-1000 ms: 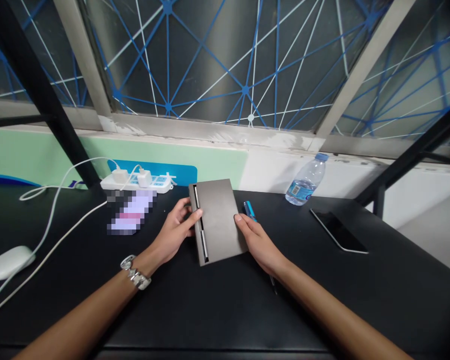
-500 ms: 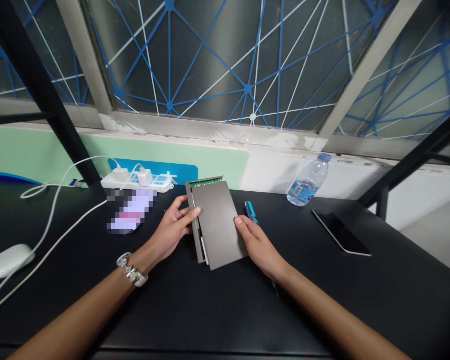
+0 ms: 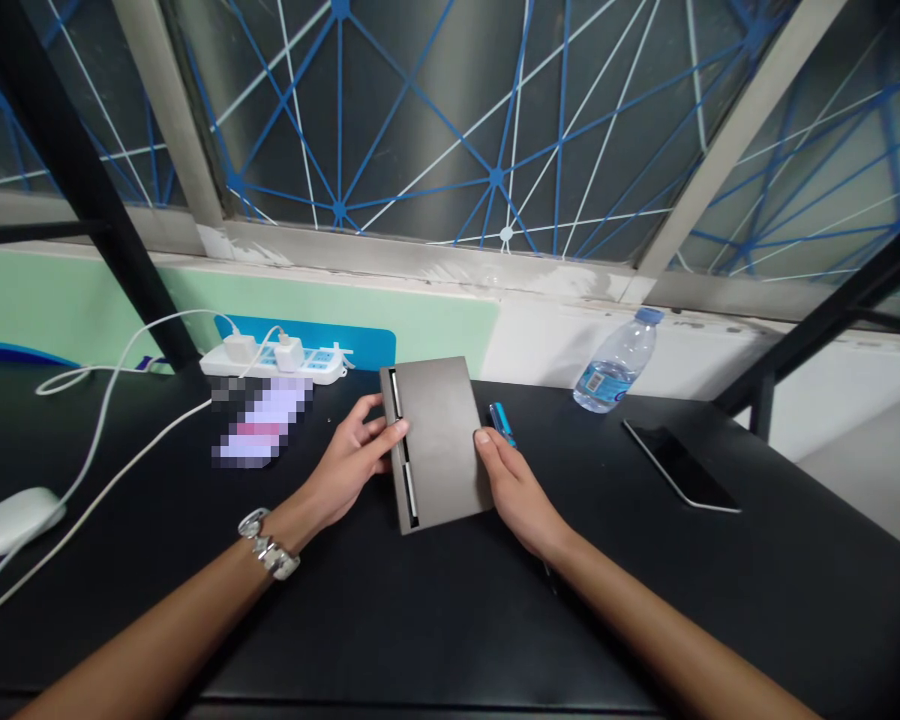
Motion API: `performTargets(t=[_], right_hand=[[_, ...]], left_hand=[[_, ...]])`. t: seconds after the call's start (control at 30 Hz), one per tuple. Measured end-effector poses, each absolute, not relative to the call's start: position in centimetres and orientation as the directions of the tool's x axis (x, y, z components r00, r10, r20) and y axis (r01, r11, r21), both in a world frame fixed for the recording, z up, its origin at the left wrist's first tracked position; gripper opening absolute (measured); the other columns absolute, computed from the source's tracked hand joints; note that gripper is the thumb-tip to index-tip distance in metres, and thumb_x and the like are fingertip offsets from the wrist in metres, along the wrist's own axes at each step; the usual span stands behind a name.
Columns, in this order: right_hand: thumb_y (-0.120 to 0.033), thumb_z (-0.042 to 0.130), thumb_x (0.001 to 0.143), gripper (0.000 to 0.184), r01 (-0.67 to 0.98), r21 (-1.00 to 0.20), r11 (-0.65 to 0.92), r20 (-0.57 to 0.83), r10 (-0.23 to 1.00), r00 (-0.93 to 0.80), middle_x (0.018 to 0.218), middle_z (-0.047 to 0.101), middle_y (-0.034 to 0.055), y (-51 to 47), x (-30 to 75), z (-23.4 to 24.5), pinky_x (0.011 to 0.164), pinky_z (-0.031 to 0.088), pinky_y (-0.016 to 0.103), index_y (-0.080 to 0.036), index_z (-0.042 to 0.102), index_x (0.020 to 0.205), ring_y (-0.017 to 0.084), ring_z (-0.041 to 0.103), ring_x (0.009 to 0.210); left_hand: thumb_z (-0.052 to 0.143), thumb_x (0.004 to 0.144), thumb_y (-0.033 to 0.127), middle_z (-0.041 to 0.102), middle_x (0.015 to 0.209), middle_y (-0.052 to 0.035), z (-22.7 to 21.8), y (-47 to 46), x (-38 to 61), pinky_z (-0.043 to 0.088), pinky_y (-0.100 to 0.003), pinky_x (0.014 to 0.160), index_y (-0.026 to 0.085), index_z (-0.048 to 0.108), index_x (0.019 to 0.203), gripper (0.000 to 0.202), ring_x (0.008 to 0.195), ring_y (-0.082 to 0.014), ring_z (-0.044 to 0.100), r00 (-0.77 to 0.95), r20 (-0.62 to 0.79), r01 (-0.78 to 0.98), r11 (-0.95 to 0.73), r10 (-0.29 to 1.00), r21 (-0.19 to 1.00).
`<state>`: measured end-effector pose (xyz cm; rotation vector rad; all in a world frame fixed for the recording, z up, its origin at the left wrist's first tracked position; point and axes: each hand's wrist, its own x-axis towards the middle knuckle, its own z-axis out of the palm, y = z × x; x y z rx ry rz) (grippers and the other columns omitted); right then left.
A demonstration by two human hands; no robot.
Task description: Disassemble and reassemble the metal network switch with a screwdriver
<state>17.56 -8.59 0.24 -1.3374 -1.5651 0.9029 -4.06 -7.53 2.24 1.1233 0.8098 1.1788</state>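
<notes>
A flat grey metal case is held up above the black table, tilted toward me. Its plain grey cover lies over most of it. Along the left side a narrow gap shows dark and white parts inside. My left hand grips the left edge, thumb on top and fingers beneath. My right hand pinches the cover's right edge with the thumb on its face; the other fingers are partly hidden. Behind that hand lies a blue-handled tool, apparently a screwdriver, its middle hidden.
On the black table a water bottle and a dark-screened phone stand and lie at right. At left are a white power strip with plugged-in chargers, a blurred-out item, white cables and a white mouse-like object.
The cover has shifted up and rightward over the case, hiding the green circuit board that showed at the far end. The left-side gap looks more even. Both hands keep their hold.
</notes>
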Motion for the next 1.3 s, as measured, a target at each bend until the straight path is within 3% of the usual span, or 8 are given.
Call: performTargets(t=[0.2, 0.4, 0.63, 0.83, 1.3], right_hand=[[-0.056, 0.04, 0.096, 0.039, 0.319, -0.936, 0.151, 0.12, 0.986, -0.114, 0.093, 0.066, 0.0037, -8.7, 17.5, 0.7, 0.089, 0.047, 0.035, -0.024, 0.061, 0.096, 0.025, 0.06, 0.103], [-0.057, 0.042, 0.095, 0.04, 0.326, -0.933, 0.149, 0.114, 0.986, -0.124, 0.096, 0.069, 0.0042, -8.6, 17.7, 0.7, 0.081, 0.05, 0.034, -0.025, 0.064, 0.107, 0.024, 0.063, 0.095], [-0.055, 0.043, 0.096, 0.04, 0.302, -0.936, 0.18, 0.139, 0.979, -0.151, 0.113, 0.068, 0.0065, -8.9, 17.4, 1.0, 0.08, 0.052, 0.034, -0.024, 0.062, 0.113, 0.023, 0.065, 0.095], [-0.058, 0.043, 0.095, 0.043, 0.326, -0.933, 0.153, 0.115, 0.984, -0.135, 0.095, 0.07, 0.0061, -9.2, 17.6, 0.9, 0.078, 0.053, 0.036, -0.023, 0.064, 0.108, 0.023, 0.064, 0.087], [-0.05, 0.051, 0.095, 0.033, 0.053, -0.999, 0.012, -0.007, 0.936, -0.353, 0.093, 0.066, 0.0025, -9.3, 17.8, 2.0, 0.079, 0.051, 0.033, -0.021, 0.058, 0.108, 0.018, 0.064, 0.083]], left_hand=[[0.07, 0.084, 0.036, 0.065, 0.117, -0.0125, 2.2, -7.6, -4.1, 0.056, -0.036, 0.072, 0.023, 0.047, 0.123, 0.047, 0.1, -0.0273, 0.066, 0.238, 0.073, -0.304, 0.003, 0.969, 0.953], [0.07, 0.085, 0.034, 0.065, 0.119, -0.0117, 2.1, -7.6, -4.2, 0.056, -0.034, 0.074, 0.024, 0.047, 0.124, 0.046, 0.103, -0.0268, 0.065, 0.252, 0.078, -0.327, 0.009, 0.965, 0.945], [0.071, 0.085, 0.031, 0.065, 0.118, -0.0115, 2.2, -7.7, -4.0, 0.056, -0.033, 0.077, 0.023, 0.046, 0.126, 0.049, 0.101, -0.0248, 0.066, 0.251, 0.075, -0.34, 0.015, 0.965, 0.94], [0.07, 0.086, 0.031, 0.066, 0.116, -0.0125, 2.4, -7.8, -4.2, 0.057, -0.035, 0.077, 0.024, 0.043, 0.13, 0.053, 0.094, -0.0242, 0.068, 0.284, 0.068, -0.32, 0.028, 0.957, 0.947], [0.071, 0.084, 0.021, 0.061, 0.128, -0.0133, 2.3, -7.8, -4.0, 0.05, -0.042, 0.097, 0.021, 0.044, 0.129, 0.052, 0.115, -0.028, 0.061, 0.289, 0.085, -0.389, 0.036, 0.953, 0.921]])
